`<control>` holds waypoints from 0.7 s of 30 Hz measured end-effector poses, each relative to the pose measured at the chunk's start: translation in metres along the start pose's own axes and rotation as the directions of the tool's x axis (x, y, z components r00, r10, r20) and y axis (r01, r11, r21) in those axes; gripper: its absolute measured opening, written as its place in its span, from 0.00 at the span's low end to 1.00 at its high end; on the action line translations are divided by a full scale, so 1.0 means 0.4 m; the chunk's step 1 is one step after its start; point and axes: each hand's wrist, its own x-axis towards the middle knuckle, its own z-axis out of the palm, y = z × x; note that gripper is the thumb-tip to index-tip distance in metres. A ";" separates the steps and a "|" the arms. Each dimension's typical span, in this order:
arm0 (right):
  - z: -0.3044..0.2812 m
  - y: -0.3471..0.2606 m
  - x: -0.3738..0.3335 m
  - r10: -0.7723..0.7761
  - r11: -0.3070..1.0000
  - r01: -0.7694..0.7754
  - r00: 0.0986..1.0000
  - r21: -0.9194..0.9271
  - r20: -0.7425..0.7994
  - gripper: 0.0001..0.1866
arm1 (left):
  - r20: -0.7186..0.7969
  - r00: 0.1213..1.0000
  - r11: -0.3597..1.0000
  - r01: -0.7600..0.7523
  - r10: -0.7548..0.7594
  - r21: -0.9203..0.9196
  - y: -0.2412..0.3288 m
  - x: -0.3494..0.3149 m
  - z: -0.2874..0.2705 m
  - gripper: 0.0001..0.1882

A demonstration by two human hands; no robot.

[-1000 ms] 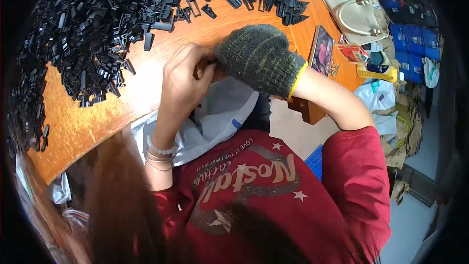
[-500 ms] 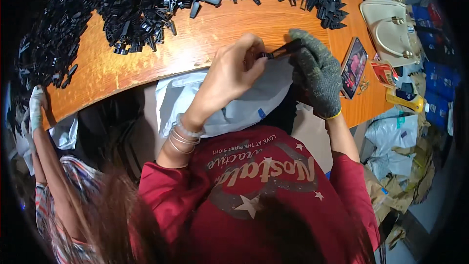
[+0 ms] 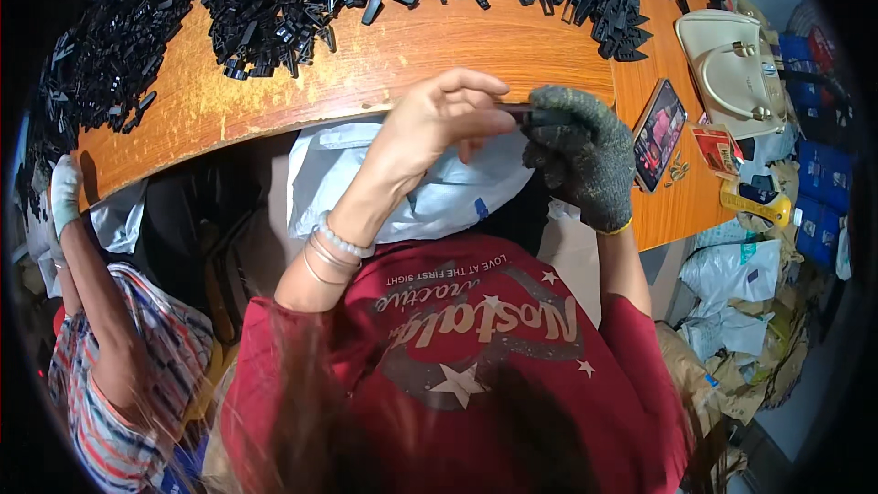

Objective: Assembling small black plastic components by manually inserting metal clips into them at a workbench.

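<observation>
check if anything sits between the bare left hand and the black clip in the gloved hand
Nothing visible does. The left hand is right by the black clip, which the gloved right hand holds; whether they touch is hard to tell. The black pile lies farther back on the table, beyond both hands.

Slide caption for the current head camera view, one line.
Gloved right hand holds a black part beside the bare left hand, at a wooden table heaped with black pieces.

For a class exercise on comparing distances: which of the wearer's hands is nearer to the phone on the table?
The right. The gloved right hand is just left of the phone; the bare left hand is farther left, beyond the right one.
</observation>
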 end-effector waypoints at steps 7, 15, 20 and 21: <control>-0.003 -0.016 -0.001 0.154 0.987 -0.154 0.988 0.035 0.011 0.17 | 0.097 0.982 0.987 0.161 -0.162 0.021 0.007 0.001 0.000 0.08; -0.005 0.005 -0.006 0.087 0.993 -0.088 0.996 0.084 0.022 0.19 | 0.229 0.951 0.943 0.256 -0.207 -0.213 -0.022 0.027 -0.031 0.08; -0.005 0.023 0.008 -0.038 0.999 0.039 0.998 -0.007 0.041 0.20 | 0.202 0.957 0.901 0.269 -0.210 -0.341 -0.033 0.026 -0.022 0.06; -0.003 0.031 0.012 -0.038 0.999 0.038 0.998 -0.005 0.040 0.20 | 0.106 0.981 0.964 0.183 -0.164 -0.195 -0.036 0.026 -0.013 0.06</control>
